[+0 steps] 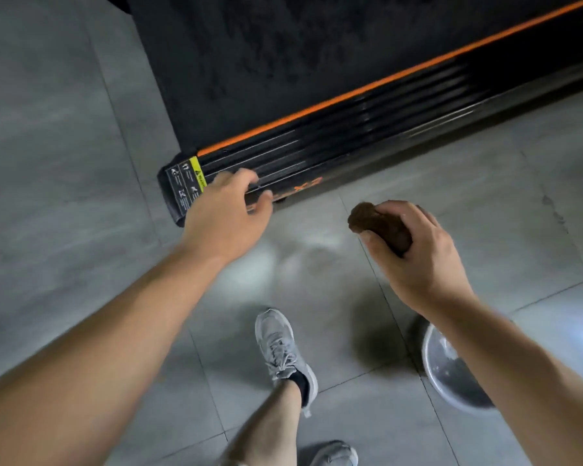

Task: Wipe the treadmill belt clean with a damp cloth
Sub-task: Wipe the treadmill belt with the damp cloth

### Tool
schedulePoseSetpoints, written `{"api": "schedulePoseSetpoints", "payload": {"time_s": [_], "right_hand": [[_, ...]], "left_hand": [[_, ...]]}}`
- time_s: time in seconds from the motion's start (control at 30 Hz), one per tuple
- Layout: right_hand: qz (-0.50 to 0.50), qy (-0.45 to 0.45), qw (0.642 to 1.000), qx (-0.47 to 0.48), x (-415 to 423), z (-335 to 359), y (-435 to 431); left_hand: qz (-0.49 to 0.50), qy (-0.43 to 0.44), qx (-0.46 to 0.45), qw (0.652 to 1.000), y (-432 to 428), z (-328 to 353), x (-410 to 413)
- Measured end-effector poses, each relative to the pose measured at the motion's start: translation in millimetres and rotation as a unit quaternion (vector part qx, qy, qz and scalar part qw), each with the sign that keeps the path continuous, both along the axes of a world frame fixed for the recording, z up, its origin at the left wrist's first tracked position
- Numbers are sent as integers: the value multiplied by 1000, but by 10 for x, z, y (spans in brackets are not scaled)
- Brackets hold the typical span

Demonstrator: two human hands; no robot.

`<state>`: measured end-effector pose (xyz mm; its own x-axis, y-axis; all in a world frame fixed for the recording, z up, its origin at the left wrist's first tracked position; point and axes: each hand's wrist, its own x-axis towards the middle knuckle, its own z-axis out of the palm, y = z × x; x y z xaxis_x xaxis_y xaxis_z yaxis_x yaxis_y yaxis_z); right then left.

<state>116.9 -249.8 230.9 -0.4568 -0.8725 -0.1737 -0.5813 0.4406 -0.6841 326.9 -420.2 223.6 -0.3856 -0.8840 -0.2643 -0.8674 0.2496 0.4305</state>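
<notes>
Cloth (381,227), balled, gripped by right hand (418,253); left hand (223,213) loose-fingered over treadmill rail (350,142); basin (443,368) holds something dark.

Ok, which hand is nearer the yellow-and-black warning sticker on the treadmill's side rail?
Left. The left hand is right beside the sticker; the right hand, gripping a brown cloth, is farther right.
</notes>
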Motion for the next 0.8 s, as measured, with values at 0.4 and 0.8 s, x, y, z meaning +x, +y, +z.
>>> {"api": "schedulePoseSetpoints", "payload": {"time_s": [0.4,0.8], "right_hand": [[110,-17,993,-29,359,-476,-2432],[226,5,974,-27,253,-1302,-4492]], "left_hand": [[90,-23,3,996,-1888,-351,416],[164,-55,48,984,-3338,-1211,449]]}}
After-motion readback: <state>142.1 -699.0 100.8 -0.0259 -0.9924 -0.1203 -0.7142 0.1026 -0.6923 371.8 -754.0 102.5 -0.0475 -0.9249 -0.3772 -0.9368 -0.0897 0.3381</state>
